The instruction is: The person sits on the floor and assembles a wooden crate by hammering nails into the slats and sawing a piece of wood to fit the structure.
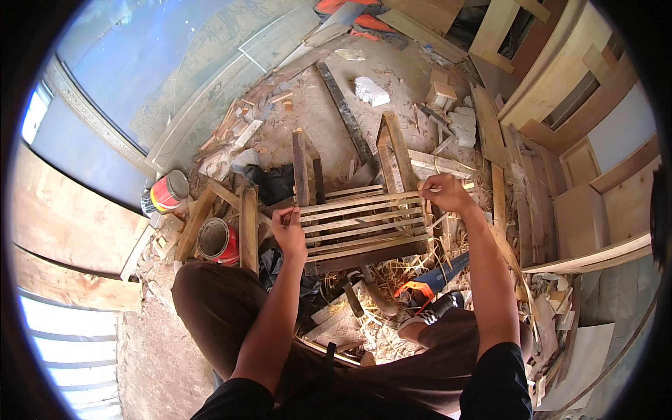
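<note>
In front of me stands a small wooden frame with upright posts (397,155), like a little chair or stool. Several thin, pale slats (364,225) lie side by side across it, with gaps between them. My left hand (288,229) is closed in a pinch at the left end of the farthest long slat (360,203). At that slat's right end, my right hand (448,194) pinches with thumb and fingers, its wrist bent. Below the frame, near my foot, lies a handsaw (418,288) with an orange handle and a blue blade.
Two red paint cans (218,241) stand at the left beside wooden posts. Wood shavings and offcuts litter the ground around the frame. Farther off lie a long dark beam (344,110) and a white block (371,92). Wooden panels and door frames (560,77) lean along the right.
</note>
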The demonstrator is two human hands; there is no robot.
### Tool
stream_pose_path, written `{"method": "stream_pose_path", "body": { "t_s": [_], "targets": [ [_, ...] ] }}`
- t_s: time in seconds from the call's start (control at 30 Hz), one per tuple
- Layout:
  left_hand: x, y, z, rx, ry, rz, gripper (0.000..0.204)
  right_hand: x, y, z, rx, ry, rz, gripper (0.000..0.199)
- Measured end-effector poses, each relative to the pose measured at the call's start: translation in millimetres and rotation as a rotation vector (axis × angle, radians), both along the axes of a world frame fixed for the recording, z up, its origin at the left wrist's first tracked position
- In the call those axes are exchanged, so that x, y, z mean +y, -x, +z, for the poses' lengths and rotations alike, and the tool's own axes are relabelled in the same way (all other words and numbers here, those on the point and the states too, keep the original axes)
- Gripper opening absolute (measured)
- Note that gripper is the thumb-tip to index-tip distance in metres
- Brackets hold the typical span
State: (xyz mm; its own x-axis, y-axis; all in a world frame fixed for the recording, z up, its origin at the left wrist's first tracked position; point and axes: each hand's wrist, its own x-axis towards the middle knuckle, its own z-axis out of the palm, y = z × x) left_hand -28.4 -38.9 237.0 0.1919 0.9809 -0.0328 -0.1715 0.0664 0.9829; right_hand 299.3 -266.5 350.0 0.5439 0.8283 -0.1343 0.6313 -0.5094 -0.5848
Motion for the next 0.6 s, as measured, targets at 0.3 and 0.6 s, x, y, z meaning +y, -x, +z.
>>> {"method": "stream_pose_path", "body": {
  "t_s": [0.3,0.6],
  "targets": [
    [3.3,3.6,-7.4,0.033,0.015,0.0,0.009,2.1,1.2,1.6,0.004,-0.021,-0.03,0.031],
    [3.0,2.5,-9.6,0.006,0.038,0.008,0.009,2.0,-2.9,0.6,0.01,-0.006,0.0,0.031]
  ]
}}
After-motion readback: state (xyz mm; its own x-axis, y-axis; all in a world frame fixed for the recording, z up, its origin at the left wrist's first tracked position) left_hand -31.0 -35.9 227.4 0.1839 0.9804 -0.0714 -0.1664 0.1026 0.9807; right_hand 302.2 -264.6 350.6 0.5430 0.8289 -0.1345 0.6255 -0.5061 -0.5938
